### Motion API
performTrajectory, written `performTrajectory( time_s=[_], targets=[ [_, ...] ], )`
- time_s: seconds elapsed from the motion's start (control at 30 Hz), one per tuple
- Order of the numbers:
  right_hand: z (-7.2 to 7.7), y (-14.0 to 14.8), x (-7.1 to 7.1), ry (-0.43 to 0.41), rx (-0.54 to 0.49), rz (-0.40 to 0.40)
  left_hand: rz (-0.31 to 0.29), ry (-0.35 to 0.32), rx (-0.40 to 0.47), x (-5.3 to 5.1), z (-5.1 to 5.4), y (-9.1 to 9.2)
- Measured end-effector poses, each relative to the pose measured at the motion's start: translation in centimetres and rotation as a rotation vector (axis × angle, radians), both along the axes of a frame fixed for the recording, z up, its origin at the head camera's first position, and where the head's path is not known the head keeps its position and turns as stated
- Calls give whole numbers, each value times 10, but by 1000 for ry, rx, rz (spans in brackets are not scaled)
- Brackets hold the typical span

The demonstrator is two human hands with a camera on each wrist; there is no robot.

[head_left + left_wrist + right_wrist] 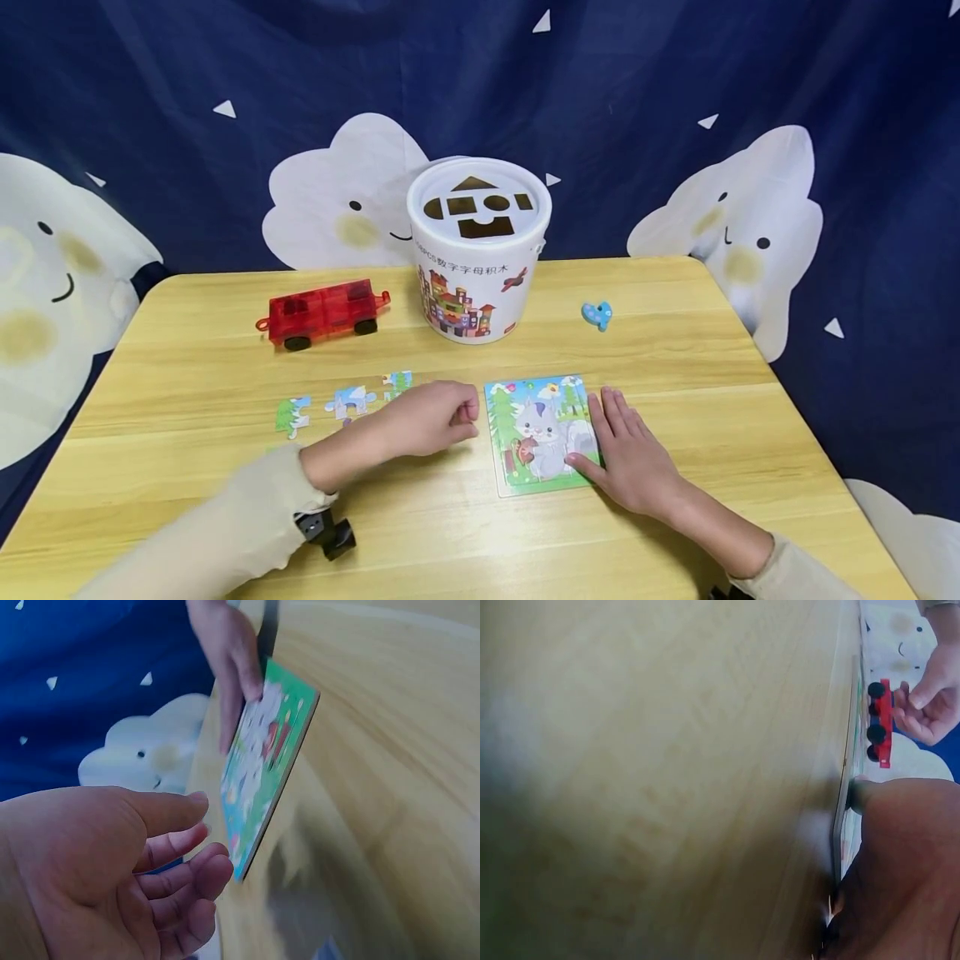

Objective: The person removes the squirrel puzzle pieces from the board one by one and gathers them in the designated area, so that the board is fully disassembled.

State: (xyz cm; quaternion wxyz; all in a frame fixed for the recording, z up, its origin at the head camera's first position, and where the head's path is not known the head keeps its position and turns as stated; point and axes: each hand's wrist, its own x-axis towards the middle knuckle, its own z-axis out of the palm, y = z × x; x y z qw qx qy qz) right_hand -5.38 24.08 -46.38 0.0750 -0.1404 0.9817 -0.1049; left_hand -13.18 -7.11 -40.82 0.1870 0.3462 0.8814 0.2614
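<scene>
A square jigsaw puzzle point(525, 429) with a grey squirrel picture lies on the table in front of me. My right hand point(636, 462) rests along its right side, fingers extended and thumb over the picture. My left hand point(438, 417) is just left of the puzzle, above the table. In the left wrist view, this hand point(142, 877) has loosely curled fingers, with nothing between thumb and fingertips. Loose jigsaw pieces lie beyond the left forearm: a green-and-blue one point(291, 415), a blue-and-white one point(350, 402) and one point(397, 383) close to the wrist.
A white block bucket point(480, 283) with shaped holes in its lid stands at the back middle. Left of it is a red toy wagon point(322, 312) with black wheels. A small blue spotted toy piece point(597, 315) lies at the back right. A dark blue cloud-patterned cloth point(600, 83) hangs behind.
</scene>
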Motion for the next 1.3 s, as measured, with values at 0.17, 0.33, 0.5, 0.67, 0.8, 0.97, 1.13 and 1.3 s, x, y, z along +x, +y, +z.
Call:
performTrajectory(
  time_s=[0.17,0.33,0.5,0.67,0.8,0.97,1.13,1.3],
  targets=[
    [1,-1,-1,-14,2,-9,-34,5,-31,5,-7,23],
    [4,-2,-2,-42,-24,-25,-67,18,-60,10,-13,37],
    [8,-3,-2,-47,-75,-40,-81,28,-62,12,-17,45],
    [9,-10,-1,-7,-104,39,-92,28,-68,12,-22,50],
    [5,-17,0,3,-91,127,-95,13,-74,14,-23,52],
    [2,-21,0,11,-47,155,-107,8,-88,13,-25,56],
    [4,-22,-1,-2,-21,149,-103,16,-125,14,-25,61],
    [5,-23,-1,-28,-7,153,-82,11,-170,16,-24,64]
  ],
)
